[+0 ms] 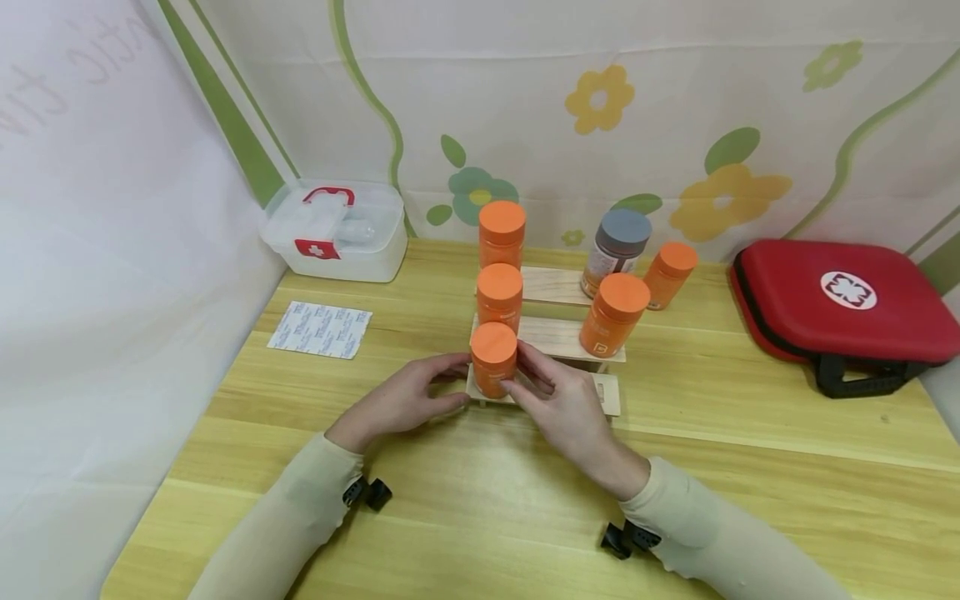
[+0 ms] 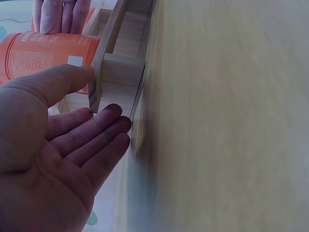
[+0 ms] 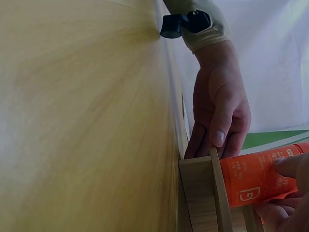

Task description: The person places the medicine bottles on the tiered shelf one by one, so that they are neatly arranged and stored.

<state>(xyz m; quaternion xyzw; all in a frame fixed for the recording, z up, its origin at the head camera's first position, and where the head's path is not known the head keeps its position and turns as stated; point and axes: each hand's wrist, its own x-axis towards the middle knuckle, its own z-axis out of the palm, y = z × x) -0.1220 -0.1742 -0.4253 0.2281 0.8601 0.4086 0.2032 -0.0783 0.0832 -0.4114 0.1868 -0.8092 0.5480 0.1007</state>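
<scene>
A small stepped wooden rack (image 1: 547, 337) stands on the table. Its lowest step carries an upright orange bottle (image 1: 494, 358) with an orange cap. My right hand (image 1: 566, 408) holds this bottle from the right, thumb in front and fingers round the far side. At the rack's left end is my left hand (image 1: 412, 393). In the left wrist view its thumb and forefinger grip the end of the lowest board (image 2: 99, 67), while the other fingers extend below. Behind the held bottle, one orange bottle (image 1: 499, 293) stands on the middle step and another orange bottle (image 1: 502, 233) on the top step.
On the rack's right side stand an orange bottle (image 1: 615, 312) and a grey-capped bottle (image 1: 617, 250). A smaller orange bottle (image 1: 671, 273) is beside them. A red first-aid case (image 1: 847, 292) lies right; a clear lidded box (image 1: 337, 233) and a printed packet (image 1: 320, 329) are left.
</scene>
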